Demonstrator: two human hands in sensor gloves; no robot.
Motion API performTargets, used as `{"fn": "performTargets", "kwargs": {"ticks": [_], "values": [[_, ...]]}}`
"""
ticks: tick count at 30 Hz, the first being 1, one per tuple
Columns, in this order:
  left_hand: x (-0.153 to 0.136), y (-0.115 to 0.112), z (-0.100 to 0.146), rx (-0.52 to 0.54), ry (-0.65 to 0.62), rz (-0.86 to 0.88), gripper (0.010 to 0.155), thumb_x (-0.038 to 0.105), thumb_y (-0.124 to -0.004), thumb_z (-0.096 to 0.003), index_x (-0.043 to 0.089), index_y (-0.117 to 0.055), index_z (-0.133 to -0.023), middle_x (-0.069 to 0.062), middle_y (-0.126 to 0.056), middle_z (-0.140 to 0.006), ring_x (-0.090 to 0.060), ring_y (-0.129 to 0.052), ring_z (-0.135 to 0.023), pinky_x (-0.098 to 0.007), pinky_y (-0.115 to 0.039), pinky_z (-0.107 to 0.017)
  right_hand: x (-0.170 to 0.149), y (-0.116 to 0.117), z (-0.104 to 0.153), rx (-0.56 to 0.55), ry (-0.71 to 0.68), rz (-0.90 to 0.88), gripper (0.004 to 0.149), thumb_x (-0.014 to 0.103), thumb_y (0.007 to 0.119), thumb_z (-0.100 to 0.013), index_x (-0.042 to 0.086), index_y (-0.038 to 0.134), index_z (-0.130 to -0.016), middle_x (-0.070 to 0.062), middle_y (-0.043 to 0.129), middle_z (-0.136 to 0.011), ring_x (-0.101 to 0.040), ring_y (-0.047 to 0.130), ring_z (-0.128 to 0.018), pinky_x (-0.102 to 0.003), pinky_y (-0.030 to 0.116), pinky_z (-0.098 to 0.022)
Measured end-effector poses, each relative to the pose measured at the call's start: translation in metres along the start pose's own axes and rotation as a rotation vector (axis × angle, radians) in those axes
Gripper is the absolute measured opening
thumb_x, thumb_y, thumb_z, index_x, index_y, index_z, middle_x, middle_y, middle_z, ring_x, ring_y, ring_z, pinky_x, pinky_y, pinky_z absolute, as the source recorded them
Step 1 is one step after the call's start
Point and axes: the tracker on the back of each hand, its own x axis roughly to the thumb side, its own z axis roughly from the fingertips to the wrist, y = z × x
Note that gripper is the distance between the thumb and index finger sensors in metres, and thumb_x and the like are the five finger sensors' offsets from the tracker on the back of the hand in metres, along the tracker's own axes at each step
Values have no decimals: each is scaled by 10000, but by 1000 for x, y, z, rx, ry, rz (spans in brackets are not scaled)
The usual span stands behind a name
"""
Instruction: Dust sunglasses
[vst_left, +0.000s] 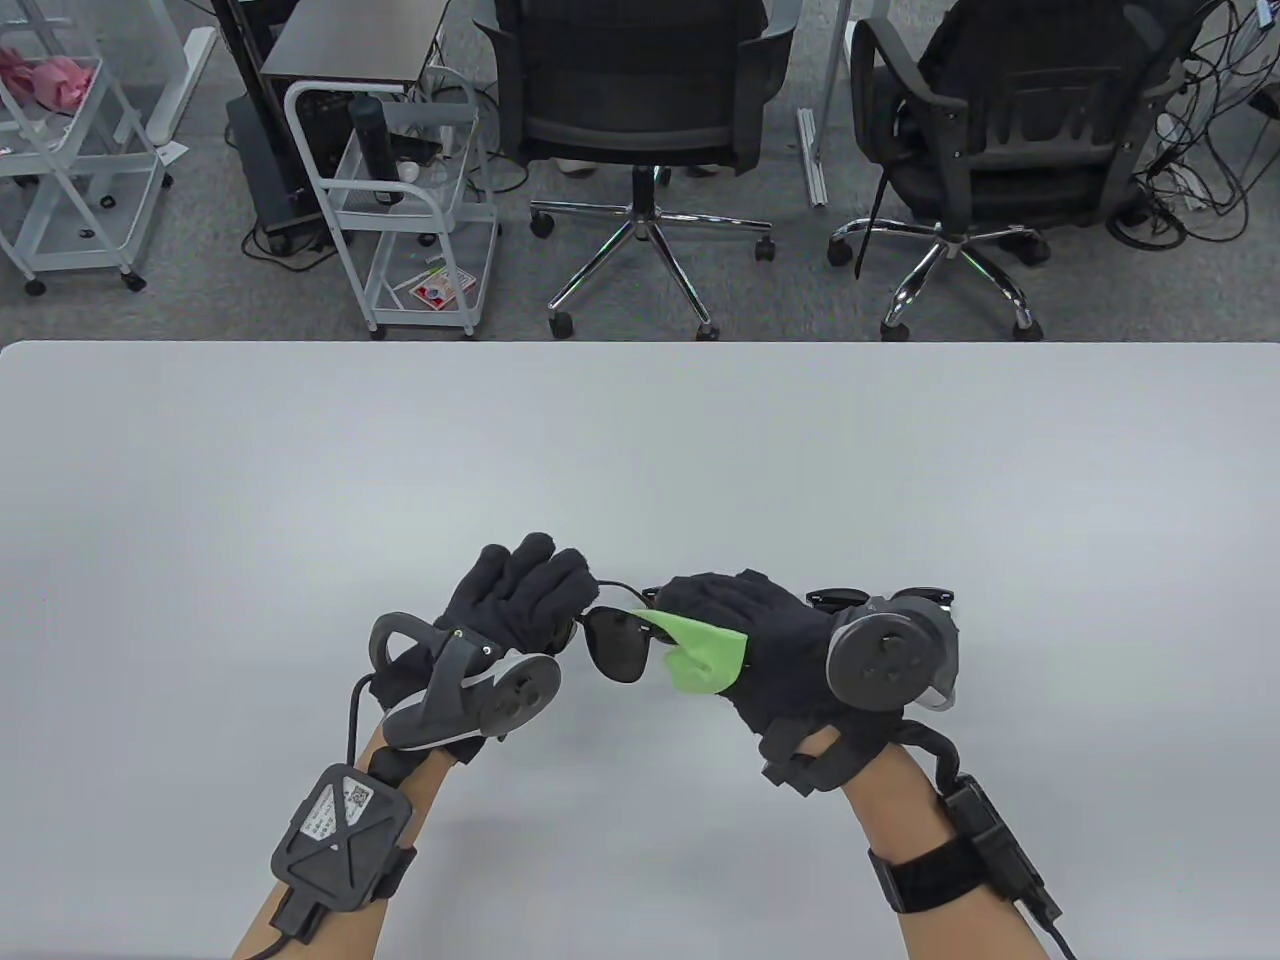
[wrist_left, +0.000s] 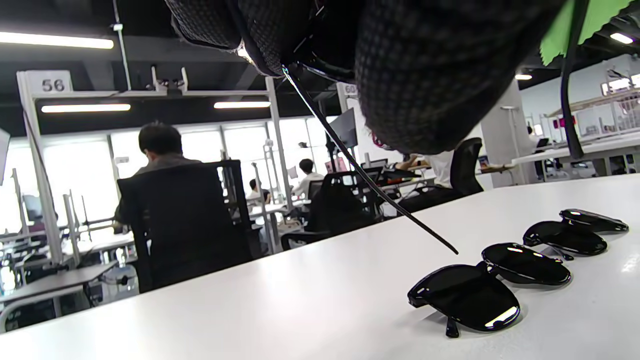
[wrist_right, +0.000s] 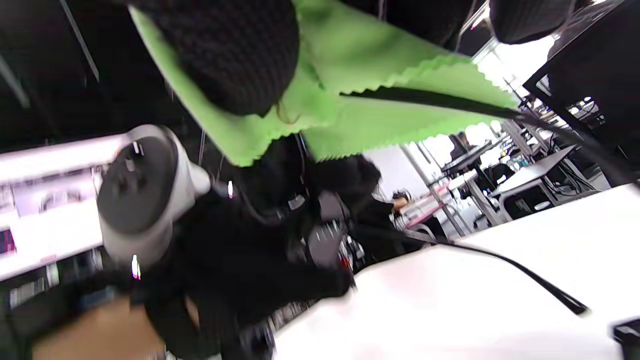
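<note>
**Table view: sunglasses held up between both hands, cloth on the frame**

Table view shows the white table (vst_left: 300, 480) under both gloves. The left hand (vst_left: 510, 610) curls round one end of the sunglasses (vst_left: 618, 648), held above the tabletop. The right hand (vst_left: 760, 640), just beside them, pinches a green cloth (vst_left: 705, 655) against the frame, though exactly which part is probably hidden. Beyond the right hand, two more pairs (wrist_left: 490, 287) lie flat.

Two folded sunglasses (wrist_left: 465, 297) (wrist_left: 575, 235) on white table (wrist_left: 250, 310); gloved fingers (wrist_left: 430, 75) above
</note>
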Motion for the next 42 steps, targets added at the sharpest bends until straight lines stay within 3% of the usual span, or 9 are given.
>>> {"fn": "performTargets", "kwargs": {"ticks": [9, 11, 15, 18, 21, 26, 33, 38, 42], "values": [[19, 7, 2, 45, -84, -189, 924, 442, -982, -254, 522, -387, -956, 262, -541, -1082, -104, -769, -1058, -377, -637, -801, -1, 10, -3, 79, 8, -118, 471, 392, 899, -400, 119, 923, -783, -84, 1031, -737, -318, 1047, -635, -667, 692, -585], [22, 7, 2, 48, -83, -196, 917, 451, -967, -271, 504, -379, -973, 248, -521, -1098, -126, -712, -1084, -407, -596, -811, -3, 14, -3, 114, 2, -131, 450, 375, 910, -389, 119, 941, -759, -77, 1041, -709, -315, 1052, -610, -670, 691, -584], [36, 15, 4, 63, -126, -102, 1018, 625, -938, -205, 445, -363, -1025, 193, -487, -1132, -144, -635, -1129, -490, -531, -825, 0, 17, -4, 98, -1, -33, 443, 380, 916, -375, 117, 954, -730, -64, 1055, -669, -291, 1066, -572, -660, 700, -585], [51, 23, 4, 72, -187, -28, 1069, 735, -910, -135, 445, -403, -1030, 193, -545, -1119, -88, -753, -1081, -505, -539, -827, 2, 19, -4, 74, 3, 5, 441, 386, 916, -374, 120, 957, -723, -61, 1058, -658, -282, 1070, -562, -654, 705, -585], [59, 28, 4, 151, -177, -99, 944, 705, -928, -165, 416, -556, -983, 174, -737, -1016, -41, -944, -923, -462, -617, -805, 4, 23, -5, 64, 18, 6, 439, 384, 915, -372, 107, 959, -711, -65, 1062, -639, -281, 1074, -540, -648, 711, -582], [47, 30, 1, 157, -123, -25, 880, 705, -956, -162, 474, -619, -941, 226, -783, -992, 2, -962, -919, -403, -664, -793, 2, 20, -9, 60, 52, -18, 428, 375, 897, -385, 111, 961, -716, -66, 1064, -617, -274, 1073, -514, -640, 713, -576], [24, 24, 2, 136, -56, 6, 860, 712, -940, -179, 507, -588, -937, 254, -748, -1009, 25, -930, -948, -397, -667, -794, -26, 11, -1, 132, 157, -7, 421, 374, 884, -398, 119, 959, -724, -64, 1062, -612, -275, 1070, -509, -642, 707, -576], [0, 12, 3, 84, 19, 86, 859, 718, -921, -192, 508, -576, -950, 247, -736, -1023, 20, -923, -963, -411, -664, -798, -50, 3, 9, 104, 239, -49, 417, 372, 877, -404, 122, 958, -727, -62, 1065, -604, -277, 1071, -501, -637, 712, -572], [2, 6, 2, 58, 14, 95, 853, 701, -919, -200, 500, -578, -955, 232, -741, -1024, 5, -928, -964, -414, -671, -794, -55, 9, 11, 112, 269, -104, 417, 363, 881, -403, 112, 958, -726, -72, 1065, -603, -282, 1073, -500, -640, 715, -565]]}}
